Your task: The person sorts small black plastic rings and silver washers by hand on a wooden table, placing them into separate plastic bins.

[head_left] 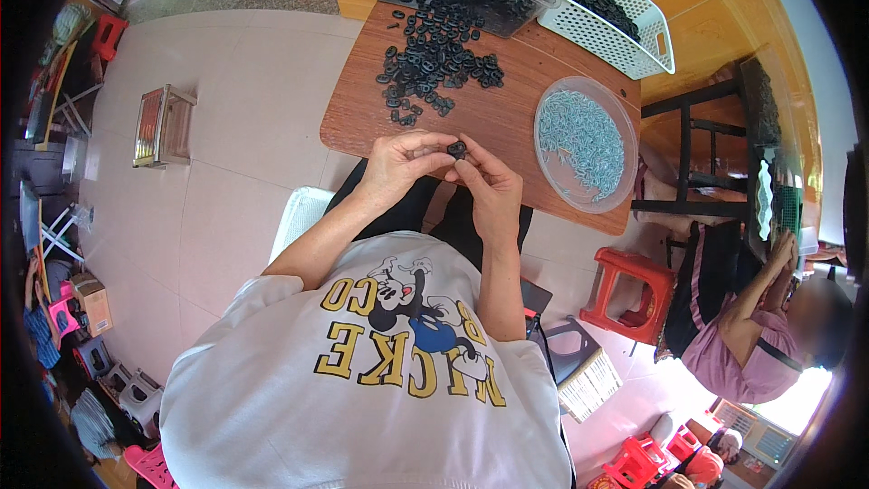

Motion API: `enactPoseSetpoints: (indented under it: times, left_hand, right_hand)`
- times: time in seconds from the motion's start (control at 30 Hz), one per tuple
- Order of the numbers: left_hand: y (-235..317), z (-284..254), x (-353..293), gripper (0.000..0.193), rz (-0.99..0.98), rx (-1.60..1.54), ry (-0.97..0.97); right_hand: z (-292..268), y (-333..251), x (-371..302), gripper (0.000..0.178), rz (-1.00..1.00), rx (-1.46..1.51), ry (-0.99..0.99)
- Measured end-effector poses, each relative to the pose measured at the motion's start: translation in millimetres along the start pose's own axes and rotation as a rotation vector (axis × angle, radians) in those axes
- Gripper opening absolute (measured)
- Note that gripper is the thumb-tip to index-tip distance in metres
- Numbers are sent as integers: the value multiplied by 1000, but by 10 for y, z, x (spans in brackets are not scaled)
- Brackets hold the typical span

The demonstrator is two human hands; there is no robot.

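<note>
Between my two hands, just off the near edge of the brown table (516, 72), is a small black plastic part (456, 149). My left hand (405, 161) pinches it from the left with thumb and forefinger. The fingertips of my right hand (490, 183) close on it from the other side. Beyond my hands lies a loose heap of similar black parts (425, 63), many with holes through them. To the right stands a round clear tub (541, 140) full of small pale blue, slender pieces (584, 140), too small to name.
A clear bin (444, 2) of black parts and a white perforated basket (656, 45) stand at the table's far side. At right are a red stool (629, 294) and a seated person in pink (747, 344). A small metal-framed stool (163, 127) stands on the left floor.
</note>
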State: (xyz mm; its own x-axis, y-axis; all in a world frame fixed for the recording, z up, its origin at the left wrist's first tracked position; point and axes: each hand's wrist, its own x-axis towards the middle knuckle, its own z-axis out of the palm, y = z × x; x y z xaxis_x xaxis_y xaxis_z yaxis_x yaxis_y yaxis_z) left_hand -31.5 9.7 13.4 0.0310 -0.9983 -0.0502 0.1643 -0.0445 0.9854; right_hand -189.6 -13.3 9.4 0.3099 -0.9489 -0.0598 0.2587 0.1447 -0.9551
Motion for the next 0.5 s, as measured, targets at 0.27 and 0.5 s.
enactPoseSetpoints:
  times: [0.27, 0.5]
  left_hand:
    - [16, -39, 7, 23, 101, 128, -52]
    - [-68, -26, 10, 21, -14, -131, -59]
  right_hand:
    - [-14, 37, -13, 31, -8, -16, 18]
    - [-59, -20, -13, 30, 32, -118, -27]
